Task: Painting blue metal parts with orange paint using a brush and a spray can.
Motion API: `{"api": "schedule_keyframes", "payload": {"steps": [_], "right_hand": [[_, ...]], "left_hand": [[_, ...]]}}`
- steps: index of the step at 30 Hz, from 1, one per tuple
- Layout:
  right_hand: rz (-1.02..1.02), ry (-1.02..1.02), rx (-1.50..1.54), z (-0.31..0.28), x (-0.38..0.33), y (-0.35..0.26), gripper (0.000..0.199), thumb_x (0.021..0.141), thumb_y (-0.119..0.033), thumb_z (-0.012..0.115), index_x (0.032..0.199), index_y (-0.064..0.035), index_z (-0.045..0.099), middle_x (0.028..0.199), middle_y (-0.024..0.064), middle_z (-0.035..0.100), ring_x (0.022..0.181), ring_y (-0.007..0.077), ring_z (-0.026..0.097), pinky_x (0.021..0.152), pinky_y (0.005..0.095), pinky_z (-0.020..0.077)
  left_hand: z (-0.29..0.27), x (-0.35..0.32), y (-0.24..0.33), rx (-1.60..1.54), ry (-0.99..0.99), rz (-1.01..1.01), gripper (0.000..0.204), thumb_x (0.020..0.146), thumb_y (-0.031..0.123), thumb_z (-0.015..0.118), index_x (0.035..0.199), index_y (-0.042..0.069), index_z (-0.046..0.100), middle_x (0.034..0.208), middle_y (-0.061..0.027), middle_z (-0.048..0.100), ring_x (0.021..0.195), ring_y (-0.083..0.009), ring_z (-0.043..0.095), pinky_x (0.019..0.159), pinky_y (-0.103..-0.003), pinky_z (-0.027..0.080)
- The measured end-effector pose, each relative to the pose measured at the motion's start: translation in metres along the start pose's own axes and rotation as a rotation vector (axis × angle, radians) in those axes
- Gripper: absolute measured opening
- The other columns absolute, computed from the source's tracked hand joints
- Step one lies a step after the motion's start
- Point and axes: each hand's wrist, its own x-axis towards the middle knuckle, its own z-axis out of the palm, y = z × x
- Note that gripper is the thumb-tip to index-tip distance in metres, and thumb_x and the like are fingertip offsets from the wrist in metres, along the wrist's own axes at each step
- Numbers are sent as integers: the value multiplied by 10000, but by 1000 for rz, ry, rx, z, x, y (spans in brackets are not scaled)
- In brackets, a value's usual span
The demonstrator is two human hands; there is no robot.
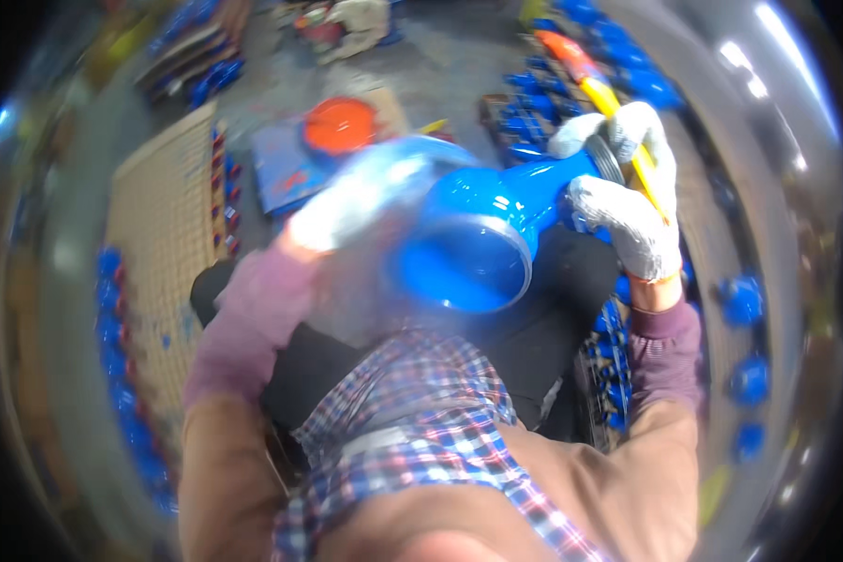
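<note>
A glossy blue metal fitting (482, 201), with a wide round opening facing me and a narrower threaded neck, is held up over my lap. My right hand (628, 187), in a white glove, is closed round the threaded neck. The same hand also pinches a yellow tool (644, 178) with a red-orange end, which looks like a paintbrush and slants up past the fingers. My left hand (356, 201), gloved in white too, lies along the left side of the fitting. Motion smears its fingers, and I cannot tell whether they grip.
Beyond my left hand, a red-orange round dish (340, 125) rests by a blue, red-smeared board (286, 169). A tan slatted panel (164, 192) lies at left, beside a row of blue parts (117, 328). More blue parts (534, 108) crowd the far right; others (745, 379) line the right side.
</note>
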Motion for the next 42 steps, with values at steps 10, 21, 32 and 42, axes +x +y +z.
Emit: {"api": "schedule_keyframes", "payload": {"steps": [10, 21, 32, 42], "right_hand": [[360, 177, 345, 65, 16, 149, 424, 1008, -400, 480, 1190, -19, 507, 1140, 191, 657, 625, 88, 534, 583, 203, 456], [545, 305, 1014, 23, -63, 179, 723, 921, -543, 536, 1381, 0, 404, 1141, 207, 583, 886, 245, 638, 673, 287, 575], [403, 273, 315, 83, -68, 134, 240, 1017, -272, 485, 1174, -91, 496, 1108, 189, 638, 883, 201, 644, 769, 278, 488], [211, 132, 37, 128, -74, 100, 507, 720, 14, 796, 1113, -96, 495, 1036, 15, 509, 897, 84, 490, 781, 221, 435]], "left_hand": [[75, -119, -17, -1823, 410, -215, 835, 873, 682, 464, 1358, 2, 449, 1283, -179, 552, 1152, -310, 573, 949, -471, 493], [81, -163, -7, -1689, 594, -308, 549, 967, 465, 485, 1324, 49, 481, 1174, -159, 595, 985, -268, 622, 756, -386, 543], [72, -115, 22, -1616, 529, -241, 537, 974, 399, 507, 1365, 40, 429, 1189, -197, 555, 977, -261, 599, 781, -389, 527], [87, -158, -44, -2014, 398, -537, 873, 799, 567, 676, 1406, 19, 372, 1257, -173, 541, 1070, -282, 587, 916, -414, 512]]}}
